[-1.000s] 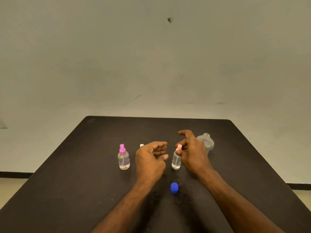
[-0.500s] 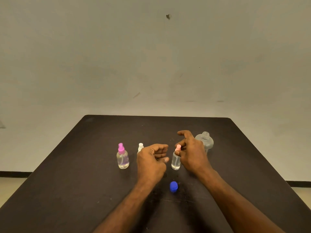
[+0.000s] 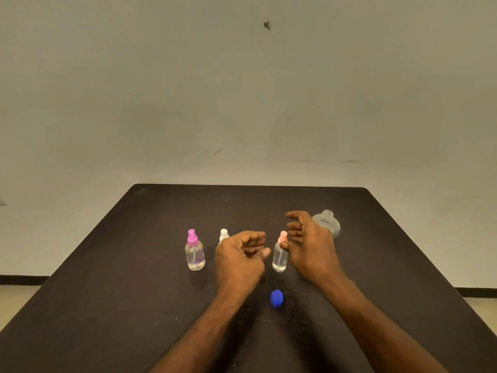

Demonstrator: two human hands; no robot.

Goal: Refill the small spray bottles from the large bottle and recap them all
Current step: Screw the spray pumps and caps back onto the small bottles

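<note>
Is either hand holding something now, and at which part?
Nothing is held. The left hand is loosely curled and empty; the right hand is open beside the peach-capped bottle.

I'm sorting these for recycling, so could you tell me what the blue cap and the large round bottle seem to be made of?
The small blue ridged cap looks like opaque matte plastic, going by its even colour. The large round clear bottle appears frosted and translucent; glass or plastic, I cannot tell which.

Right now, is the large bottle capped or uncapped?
Uncapped. The large bottle shows a bare threaded neck behind the right hand, and the blue cap lies apart on the table.
</note>
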